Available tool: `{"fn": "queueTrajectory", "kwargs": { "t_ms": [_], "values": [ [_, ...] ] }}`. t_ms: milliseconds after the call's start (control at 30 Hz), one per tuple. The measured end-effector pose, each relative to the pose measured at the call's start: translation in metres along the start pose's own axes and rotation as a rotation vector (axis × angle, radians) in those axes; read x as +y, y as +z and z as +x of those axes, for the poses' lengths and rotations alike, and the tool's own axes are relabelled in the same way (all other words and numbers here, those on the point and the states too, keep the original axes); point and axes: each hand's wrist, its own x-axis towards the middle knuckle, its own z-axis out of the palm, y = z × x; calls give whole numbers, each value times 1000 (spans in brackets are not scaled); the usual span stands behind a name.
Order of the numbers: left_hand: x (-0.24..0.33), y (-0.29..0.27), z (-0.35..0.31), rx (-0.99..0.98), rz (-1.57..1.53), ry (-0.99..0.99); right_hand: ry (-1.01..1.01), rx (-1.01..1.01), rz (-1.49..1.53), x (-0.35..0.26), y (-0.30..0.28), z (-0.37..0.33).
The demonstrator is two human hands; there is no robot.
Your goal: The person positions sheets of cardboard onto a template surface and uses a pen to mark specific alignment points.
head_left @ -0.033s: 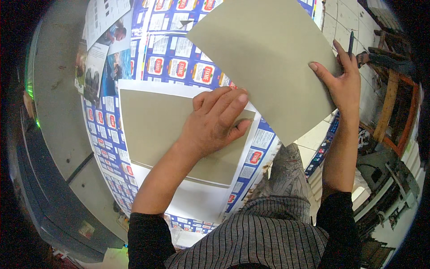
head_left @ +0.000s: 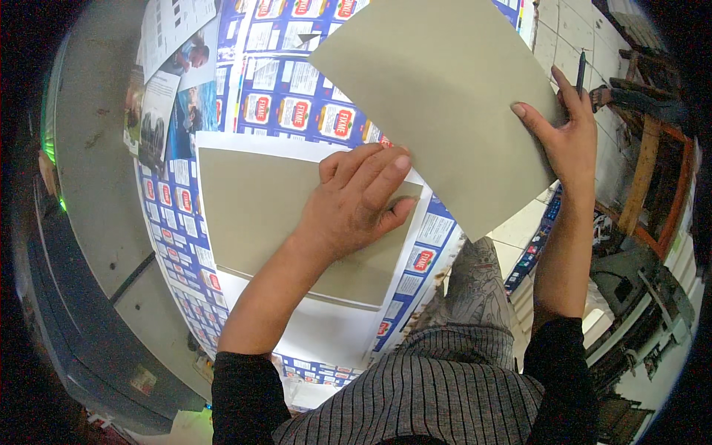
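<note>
A large grey-green board (head_left: pixel 445 96) is raised at a slant over the right of the table. My right hand (head_left: pixel 571 141) is closed on its right edge, thumb on the upper face; a dark pen (head_left: pixel 581 73) sticks up between its fingers. Another grey-green board (head_left: pixel 259 200) lies on white paper (head_left: pixel 326 330), whose border shows around it. My left hand (head_left: pixel 356 193) rests on this lower board, palm down, thumb apart from the loosely bent fingers. Its fingertips meet the raised board's lower left edge; whether they touch it I cannot tell.
Blue printed label sheets (head_left: pixel 278 81) cover the table. Printed photo pages (head_left: pixel 189 111) overlap at the far left, beside a long grey machine surface (head_left: pixel 104 148). To the right are floor tiles (head_left: pixel 545 44), a wooden frame (head_left: pixel 641 178) and another person's hand (head_left: pixel 601 96).
</note>
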Motion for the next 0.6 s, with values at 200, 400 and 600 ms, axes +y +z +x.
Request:
{"fn": "queueTrajectory", "kwargs": {
  "t_ms": [200, 400, 600],
  "values": [
    [0, 1, 0, 2, -11, -16, 20, -8, 7, -2, 1, 1],
    [-2, 3, -2, 16, -46, -26, -3, 0, -27, -1, 1, 0],
    [-2, 2, -3, 2, -8, -4, 26, -47, 56, 1, 2, 2]
  ]
}}
